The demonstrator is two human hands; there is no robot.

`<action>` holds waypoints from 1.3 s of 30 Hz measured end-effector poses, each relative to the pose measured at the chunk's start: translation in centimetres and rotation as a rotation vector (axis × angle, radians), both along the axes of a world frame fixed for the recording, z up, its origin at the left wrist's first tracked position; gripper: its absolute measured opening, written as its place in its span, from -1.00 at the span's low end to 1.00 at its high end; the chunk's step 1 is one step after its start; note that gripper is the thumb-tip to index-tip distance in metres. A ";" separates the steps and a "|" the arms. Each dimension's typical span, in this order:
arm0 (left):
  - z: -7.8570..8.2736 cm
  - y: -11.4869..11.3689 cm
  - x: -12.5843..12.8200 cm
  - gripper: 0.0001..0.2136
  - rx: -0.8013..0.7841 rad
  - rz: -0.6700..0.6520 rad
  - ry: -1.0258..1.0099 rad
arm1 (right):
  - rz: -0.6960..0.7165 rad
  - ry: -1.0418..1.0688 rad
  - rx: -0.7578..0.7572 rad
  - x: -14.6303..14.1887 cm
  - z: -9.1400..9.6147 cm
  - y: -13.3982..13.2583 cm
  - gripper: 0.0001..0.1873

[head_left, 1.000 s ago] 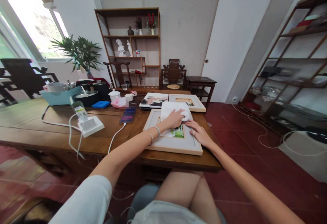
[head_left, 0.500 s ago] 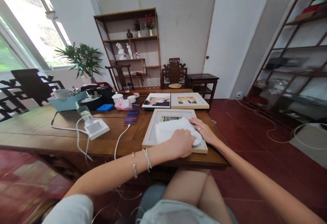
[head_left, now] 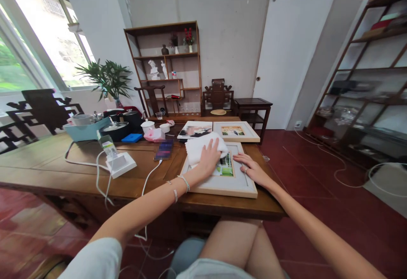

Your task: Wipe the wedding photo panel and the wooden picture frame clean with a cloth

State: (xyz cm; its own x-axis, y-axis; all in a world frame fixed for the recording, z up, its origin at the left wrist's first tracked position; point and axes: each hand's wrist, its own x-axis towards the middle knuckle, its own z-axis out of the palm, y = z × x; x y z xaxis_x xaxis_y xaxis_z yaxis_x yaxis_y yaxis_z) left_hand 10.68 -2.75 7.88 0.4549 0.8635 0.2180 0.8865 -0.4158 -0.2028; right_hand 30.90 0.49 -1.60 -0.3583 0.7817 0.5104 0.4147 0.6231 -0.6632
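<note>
A light wooden picture frame (head_left: 235,191) lies flat at the table's near right corner, with a wide pale border around a green-toned picture (head_left: 226,166). My left hand (head_left: 210,157) presses a white cloth (head_left: 194,147) onto the frame's upper left part, its fingers bent over the fabric. The cloth hides that corner and part of the picture. On the frame's right border rests my right hand (head_left: 251,169), fingers stretched out and holding nothing.
Behind lie another framed picture (head_left: 251,134) and a white-edged picture panel (head_left: 199,130). To the left are a phone (head_left: 163,149) on a white cable, a white power strip (head_left: 122,164), a blue box (head_left: 132,138), a pink packet (head_left: 154,134), pots (head_left: 119,130) and a blue basin (head_left: 82,132).
My left hand has slid the cloth from the frame's lower right toward its upper left, uncovering more of the picture. My right hand stays near the right border. The view has tilted slightly up.
</note>
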 end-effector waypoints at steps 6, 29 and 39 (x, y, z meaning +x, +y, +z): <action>2.5 4.0 -5.4 -0.69 0.111 -0.059 -0.026 | 0.021 -0.008 -0.017 0.1 0.0 0.0 -0.50; 0.3 -8.6 -6.9 -0.77 -0.174 -0.145 0.129 | -0.023 0.060 -0.160 -0.4 0.7 0.0 -0.48; -0.7 -2.2 -7.9 -0.68 -0.128 -0.129 -0.001 | -0.031 0.051 -0.075 -0.5 0.5 -0.5 -0.45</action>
